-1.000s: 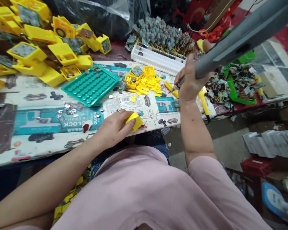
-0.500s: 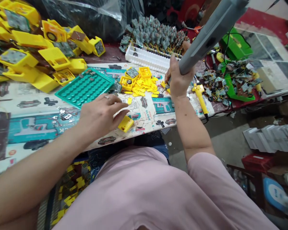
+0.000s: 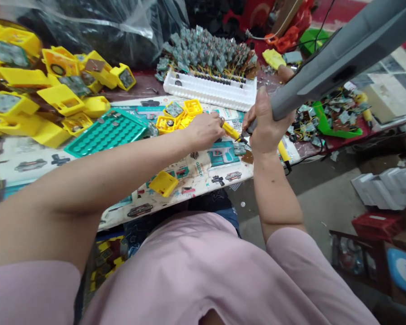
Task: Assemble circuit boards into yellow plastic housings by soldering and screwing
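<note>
My right hand [image 3: 269,122] is closed around the narrow end of a grey electric screwdriver [image 3: 328,67], whose body slants up to the right. Below its fingers a dark tip points down at the table. My left hand [image 3: 206,131] reaches across to the small yellow plastic parts [image 3: 186,121], fingers bent together and pointing right. A longer yellow piece [image 3: 232,131] lies between its fingertips and the screwdriver's tip. What the left fingers hold, if anything, is hidden. Near the table's front edge rests a shallow yellow plastic case [image 3: 163,183], apart from both hands.
A teal tray [image 3: 104,135] and heaped yellow housings [image 3: 59,99] stand on the left. Behind is a white foam rack [image 3: 211,92] with many wired circuit boards [image 3: 206,49]. A yellow-handled corded tool [image 3: 284,153] and a green bin [image 3: 336,124] are on the right.
My left hand has moved right, from above the yellow case to the small yellow parts. The case is left by itself. My right hand keeps hold of the screwdriver, which now leans further right.
</note>
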Tool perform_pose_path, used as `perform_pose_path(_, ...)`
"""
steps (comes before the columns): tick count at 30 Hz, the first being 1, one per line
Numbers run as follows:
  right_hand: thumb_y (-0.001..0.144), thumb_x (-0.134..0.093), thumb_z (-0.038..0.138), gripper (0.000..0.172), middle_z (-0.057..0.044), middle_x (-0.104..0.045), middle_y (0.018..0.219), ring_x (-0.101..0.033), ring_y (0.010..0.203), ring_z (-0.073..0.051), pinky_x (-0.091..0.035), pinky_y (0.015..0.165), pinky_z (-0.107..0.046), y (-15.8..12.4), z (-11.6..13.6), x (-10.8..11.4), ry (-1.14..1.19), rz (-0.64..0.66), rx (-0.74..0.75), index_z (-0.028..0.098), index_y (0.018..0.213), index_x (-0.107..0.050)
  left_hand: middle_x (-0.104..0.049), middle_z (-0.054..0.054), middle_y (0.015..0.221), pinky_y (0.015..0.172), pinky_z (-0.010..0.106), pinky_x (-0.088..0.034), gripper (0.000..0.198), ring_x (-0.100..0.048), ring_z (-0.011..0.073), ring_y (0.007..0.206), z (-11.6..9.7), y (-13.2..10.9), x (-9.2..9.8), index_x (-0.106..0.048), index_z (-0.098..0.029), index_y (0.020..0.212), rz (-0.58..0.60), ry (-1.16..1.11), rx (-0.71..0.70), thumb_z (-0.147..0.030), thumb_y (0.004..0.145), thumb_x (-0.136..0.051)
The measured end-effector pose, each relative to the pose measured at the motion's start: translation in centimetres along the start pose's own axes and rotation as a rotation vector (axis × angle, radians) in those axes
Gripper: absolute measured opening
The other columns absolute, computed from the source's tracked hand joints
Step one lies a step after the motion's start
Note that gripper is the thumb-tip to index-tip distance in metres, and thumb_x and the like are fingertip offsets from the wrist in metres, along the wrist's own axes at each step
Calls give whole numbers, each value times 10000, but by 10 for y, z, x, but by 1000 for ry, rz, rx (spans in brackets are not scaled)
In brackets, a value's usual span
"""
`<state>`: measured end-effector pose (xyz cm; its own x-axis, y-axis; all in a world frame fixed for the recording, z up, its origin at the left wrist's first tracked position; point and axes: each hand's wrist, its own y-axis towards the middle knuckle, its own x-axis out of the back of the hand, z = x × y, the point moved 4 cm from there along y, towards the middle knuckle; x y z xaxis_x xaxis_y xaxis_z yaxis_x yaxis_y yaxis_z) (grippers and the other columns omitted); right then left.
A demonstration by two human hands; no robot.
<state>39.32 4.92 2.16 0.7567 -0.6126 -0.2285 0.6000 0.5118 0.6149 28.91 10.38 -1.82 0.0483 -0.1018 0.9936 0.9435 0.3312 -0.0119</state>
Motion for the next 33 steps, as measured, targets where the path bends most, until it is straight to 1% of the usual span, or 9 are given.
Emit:
perform_pose_path(4,659,-792,632,524,163,-380,389,-340,262,-73,-266,286,-255,3,-2,7,37,-64,-24,294,741,-401,-685,148,978,756,358,-439,319,-595,293,1095,-1,5,-8,-712,-132,1070,2,33,-2,-158,949,-418)
perform_pose_path(7,615,-798,665,564,172,-359,383,-335,262,-60,-274,280,-243,1,-4,9,34,-80,-58,293,702,-383,-685,158,989,768,363,-447,332,-596,299,1111,-4,5,-7,-702,-116,1089,23,23,7,-136,943,-404)
perform_pose_path(12,667,-770,668,526,152,-400,416,-384,295,-62,-296,313,-249,-2,-4,9,15,-26,-70,286,687,-409,-722,115,1007,803,356,-484,297,-657,271,1001,21,-7,0,-714,-144,1082,-71,-217,319,-206,925,-470)
perform_pose_path(15,691,-778,635,461,164,-384,420,-360,307,-78,-294,348,-261,-4,-7,10,7,-16,-55,313,870,-500,-750,74,949,823,332,-500,266,-680,209,872,43,-24,3,-733,-152,1035,-206,-435,448,-185,860,-536)
perform_pose_path(18,762,-744,608,606,155,-403,450,-386,346,-108,-330,416,-280,-10,-8,7,11,53,-62,361,1235,-458,-769,64,937,777,293,-514,302,-687,170,800,52,-55,6,-729,-144,1086,-317,-586,502,-170,845,-548)
perform_pose_path(21,818,-687,615,643,127,-408,472,-409,372,-129,-368,455,-299,-21,2,-4,-17,145,-86,378,1347,-409,-778,63,954,769,273,-520,286,-707,165,836,35,-97,10,-738,-160,1079,-384,-594,438,-201,892,-525)
perform_pose_path(26,877,-599,629,504,105,-378,487,-380,342,-120,-315,380,-284,-53,35,-38,119,279,-145,421,1312,-454,-766,56,897,660,251,-494,261,-709,163,778,-19,-155,11,-732,-183,967,-421,-339,280,-248,968,-479)
perform_pose_path(30,873,-487,742,562,84,-358,499,-414,361,-131,-363,392,-300,-78,51,-65,185,427,-187,403,1321,-493,-737,52,839,644,260,-477,199,-699,180,805,-38,-172,6,-686,-172,887,-444,-278,313,-282,964,-539)
perform_pose_path(33,878,-436,762,492,54,-386,503,-439,394,-141,-395,405,-312,-90,55,-73,136,477,-220,356,1079,-630,-724,48,822,637,267,-466,181,-688,182,798,-39,-179,3,-669,-177,877,-470,-298,338,-313,953,-577)
